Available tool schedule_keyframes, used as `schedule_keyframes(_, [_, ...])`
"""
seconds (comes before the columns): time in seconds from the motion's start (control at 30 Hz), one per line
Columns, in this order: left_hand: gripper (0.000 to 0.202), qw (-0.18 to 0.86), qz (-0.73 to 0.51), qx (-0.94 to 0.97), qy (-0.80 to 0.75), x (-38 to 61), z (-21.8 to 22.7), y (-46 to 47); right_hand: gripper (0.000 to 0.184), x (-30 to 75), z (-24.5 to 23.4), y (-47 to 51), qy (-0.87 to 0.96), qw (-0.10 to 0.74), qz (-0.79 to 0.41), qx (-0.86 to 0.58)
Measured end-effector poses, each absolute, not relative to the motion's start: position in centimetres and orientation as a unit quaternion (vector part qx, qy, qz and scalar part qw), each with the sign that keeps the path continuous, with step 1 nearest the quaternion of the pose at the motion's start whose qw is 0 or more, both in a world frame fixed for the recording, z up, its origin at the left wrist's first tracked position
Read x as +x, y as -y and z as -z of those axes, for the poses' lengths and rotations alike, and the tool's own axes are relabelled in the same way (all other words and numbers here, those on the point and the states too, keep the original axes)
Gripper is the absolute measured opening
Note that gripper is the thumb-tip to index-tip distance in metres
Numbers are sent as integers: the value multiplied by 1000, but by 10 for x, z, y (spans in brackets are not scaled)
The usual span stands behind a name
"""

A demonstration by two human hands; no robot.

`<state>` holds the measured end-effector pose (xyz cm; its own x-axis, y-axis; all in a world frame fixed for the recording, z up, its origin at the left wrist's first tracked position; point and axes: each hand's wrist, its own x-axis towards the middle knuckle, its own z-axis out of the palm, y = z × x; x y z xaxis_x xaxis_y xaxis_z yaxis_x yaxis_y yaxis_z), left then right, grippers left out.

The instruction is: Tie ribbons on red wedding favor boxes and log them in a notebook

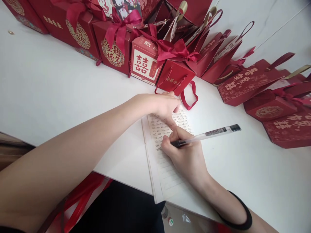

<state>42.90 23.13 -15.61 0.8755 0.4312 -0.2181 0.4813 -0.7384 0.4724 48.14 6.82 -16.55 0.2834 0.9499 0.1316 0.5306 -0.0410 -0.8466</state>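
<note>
My right hand [186, 155] grips a clear-barrelled pen [205, 134] with a black grip and black end cap. Its tip end is over a lined notebook [167, 184], at the lower rows of handwritten numbers. Across the top of the page lies my left hand [167, 106], thumb stretched toward the writing and the other fingers partly hidden. That hand is just in front of a small red gift box [177, 76] with rope handles. A loop of red ribbon [190, 97] lies beside its fingertips. Several written rows show between both hands.
Red gift boxes with bows, among them a white-fronted box [144, 64], line the back of the white table [60, 87]. More red boxes [262, 106] stand along the right. A small gold-coloured piece [11, 32] lies far left. The table's front edge runs below the notebook.
</note>
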Motion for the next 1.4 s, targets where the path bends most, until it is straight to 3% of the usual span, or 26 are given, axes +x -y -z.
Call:
schedule_keyframes(0.13, [50, 260, 37, 932, -251, 431, 160, -233, 29, 483, 165, -69, 534, 453, -248, -669])
schedule_keyframes(0.37, [46, 273, 24, 927, -254, 430, 157, -230, 27, 481, 169, -70, 548, 424, -264, -671])
schedule_keyframes(0.57, [50, 271, 19, 926, -262, 427, 157, -230, 32, 499, 158, -68, 448, 538, -323, -637])
schedule_keyframes(0.7, [59, 281, 3, 928, -243, 424, 156, -231, 27, 550, 143, -70, 457, 570, -198, -653])
schedule_keyframes(0.87, [70, 279, 39, 929, -241, 420, 151, -232, 14, 620, 154, -76, 565, 422, 45, -708])
schedule_keyframes(0.97, [69, 268, 47, 934, -231, 419, 150, -233, 13, 638, 170, -81, 651, 326, 56, -684])
schedule_keyframes(1.07, [67, 260, 56, 936, -230, 420, 151, -234, 24, 638, 180, -86, 690, 294, 7, -661])
schedule_keyframes(1.23, [62, 266, 35, 937, -224, 419, 151, -232, 34, 636, 188, -92, 567, 435, -20, -700])
schedule_keyframes(1.4, [52, 285, -4, 937, -202, 417, 150, -228, 23, 661, 175, -89, 421, 491, 168, -744])
